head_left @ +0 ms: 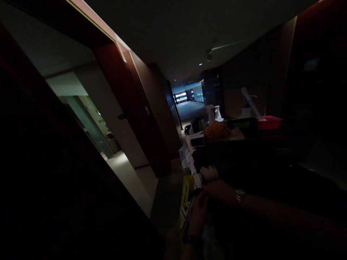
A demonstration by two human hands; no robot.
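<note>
Light is very poor, so much detail is lost. My left hand, with a dark band on its wrist, is low in the middle with its fingers curled. My right hand, wearing a metal wristwatch, meets it at the fingertips. Both hands are at the side of a loaded cart; whatever lies between their fingers is too dark to make out. Just above them is a dark thing with a pale, bristle-like patch. A yellow bag or holder hangs beside my left hand, with something white and looped in it.
On the cart top lie an orange-brown cloth, a red container, a metal kettle-like vessel and a spray bottle. An open doorway stands to the left. The corridor stretches ahead to a brighter area.
</note>
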